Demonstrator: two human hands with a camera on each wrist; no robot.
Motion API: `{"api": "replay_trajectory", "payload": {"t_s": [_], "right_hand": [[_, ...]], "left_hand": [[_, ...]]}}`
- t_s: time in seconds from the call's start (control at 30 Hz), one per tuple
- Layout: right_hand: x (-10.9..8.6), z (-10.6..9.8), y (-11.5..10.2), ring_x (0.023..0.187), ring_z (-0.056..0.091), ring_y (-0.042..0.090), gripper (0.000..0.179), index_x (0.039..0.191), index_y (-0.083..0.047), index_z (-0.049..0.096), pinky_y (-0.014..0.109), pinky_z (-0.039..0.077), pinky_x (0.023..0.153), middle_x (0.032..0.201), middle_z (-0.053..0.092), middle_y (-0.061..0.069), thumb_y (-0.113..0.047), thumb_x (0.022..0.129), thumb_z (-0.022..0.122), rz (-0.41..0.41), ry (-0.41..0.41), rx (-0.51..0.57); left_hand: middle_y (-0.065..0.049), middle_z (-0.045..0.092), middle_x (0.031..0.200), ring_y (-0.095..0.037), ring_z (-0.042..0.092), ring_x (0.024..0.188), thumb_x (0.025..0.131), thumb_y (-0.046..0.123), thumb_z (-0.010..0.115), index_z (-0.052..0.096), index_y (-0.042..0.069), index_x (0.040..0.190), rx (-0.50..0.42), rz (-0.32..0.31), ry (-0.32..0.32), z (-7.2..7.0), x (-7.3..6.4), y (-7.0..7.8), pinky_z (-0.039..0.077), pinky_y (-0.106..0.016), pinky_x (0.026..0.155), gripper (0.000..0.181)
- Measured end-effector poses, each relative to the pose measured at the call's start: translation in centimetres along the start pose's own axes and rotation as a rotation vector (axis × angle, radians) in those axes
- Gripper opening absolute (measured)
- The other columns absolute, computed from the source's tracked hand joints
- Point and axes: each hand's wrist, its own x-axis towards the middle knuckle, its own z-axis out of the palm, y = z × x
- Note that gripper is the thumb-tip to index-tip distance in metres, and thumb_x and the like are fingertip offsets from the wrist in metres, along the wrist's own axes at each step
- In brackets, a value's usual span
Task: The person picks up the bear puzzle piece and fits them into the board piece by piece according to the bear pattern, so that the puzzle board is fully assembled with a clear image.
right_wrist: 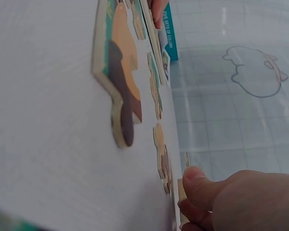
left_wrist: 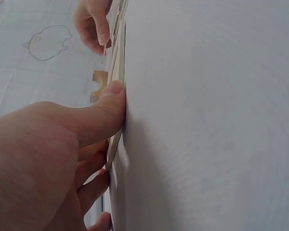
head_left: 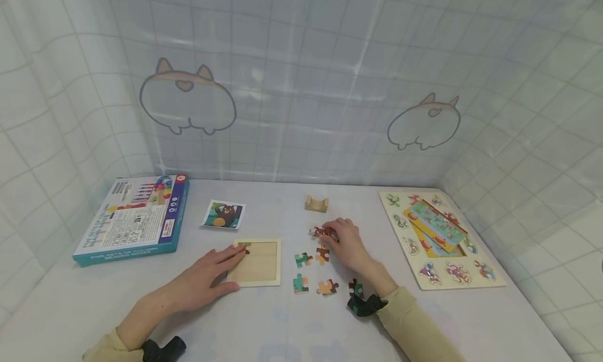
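Note:
My left hand (head_left: pixel 207 279) rests on the left side of a shallow wooden puzzle tray (head_left: pixel 278 262), fingers stretched over its upper left corner and thumb at the lower left. A small coloured patch (head_left: pixel 247 245) shows in that corner, partly covered by the fingertips. With thumb and fingers, my right hand (head_left: pixel 347 245) pinches a brown puzzle piece (head_left: pixel 320 232); its thin edge stands above the thumb in the right wrist view. Nearer to me lie loose pieces: a green and brown one (head_left: pixel 301 260), an orange-brown one (head_left: pixel 322 256), a teal one (head_left: pixel 300 284) and others.
A picture card with a bear (head_left: pixel 224 215) lies behind the tray. Further left is a boxed toy (head_left: pixel 134 215). A small wooden block with a curved notch (head_left: pixel 316 204) stands at the back. On the right, a peg-puzzle board (head_left: pixel 443 278) carries colourful cards (head_left: pixel 438 226).

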Motion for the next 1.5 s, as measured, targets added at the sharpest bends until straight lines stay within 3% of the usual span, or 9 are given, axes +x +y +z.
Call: {"api": "replay_trajectory", "payload": {"t_s": [0.3, 0.63, 0.9, 1.2, 1.5], "right_hand": [[-0.1, -0.3, -0.6, 0.088, 0.048, 0.020, 0.025, 0.110, -0.004, 0.071, 0.039, 0.039, 0.084, 0.093, 0.063, 0.003, -0.019, 0.090, 0.075, -0.038, -0.002, 0.028], [0.4, 0.4, -4.3, 0.089, 0.053, 0.026, 0.019, 0.104, -0.004, 0.071, 0.042, 0.043, 0.084, 0.091, 0.065, 0.005, -0.017, 0.091, 0.073, -0.219, -0.016, 0.048], [0.9, 2.0, -7.0, 0.090, 0.053, 0.025, 0.020, 0.107, -0.004, 0.071, 0.039, 0.043, 0.083, 0.094, 0.066, 0.005, -0.018, 0.092, 0.071, -0.288, -0.066, 0.059], [1.9, 3.9, -9.4, 0.092, 0.051, 0.019, 0.023, 0.110, -0.008, 0.071, 0.035, 0.043, 0.086, 0.097, 0.066, 0.002, -0.024, 0.093, 0.070, -0.285, -0.108, 0.044], [2.5, 5.6, -10.8, 0.095, 0.052, 0.018, 0.023, 0.111, -0.011, 0.072, 0.034, 0.043, 0.088, 0.098, 0.065, 0.001, -0.026, 0.093, 0.070, -0.264, -0.139, 0.010]], "left_hand": [[-0.011, 0.034, 0.161, -0.037, 0.031, 0.148, 0.094, 0.060, 0.055, 0.038, 0.014, 0.155, 0.001, -0.003, -0.005, 0.2, 0.0, -0.2, 0.018, -0.063, 0.120, 0.079], [-0.008, 0.032, 0.163, -0.035, 0.029, 0.149, 0.094, 0.059, 0.057, 0.037, 0.014, 0.156, -0.001, -0.023, -0.008, 0.2, 0.1, -0.1, 0.016, -0.062, 0.121, 0.079], [-0.008, 0.033, 0.162, -0.035, 0.030, 0.149, 0.094, 0.057, 0.059, 0.038, 0.015, 0.155, 0.006, -0.026, -0.010, 0.3, 0.1, -0.2, 0.016, -0.062, 0.121, 0.077], [-0.011, 0.035, 0.161, -0.039, 0.032, 0.147, 0.095, 0.060, 0.054, 0.038, 0.014, 0.155, 0.009, 0.001, -0.008, -0.1, 0.1, 0.0, 0.018, -0.065, 0.119, 0.077], [-0.010, 0.034, 0.162, -0.037, 0.031, 0.148, 0.095, 0.059, 0.055, 0.038, 0.013, 0.155, 0.016, -0.015, -0.018, -0.1, 0.1, -0.1, 0.017, -0.063, 0.120, 0.078]]}}
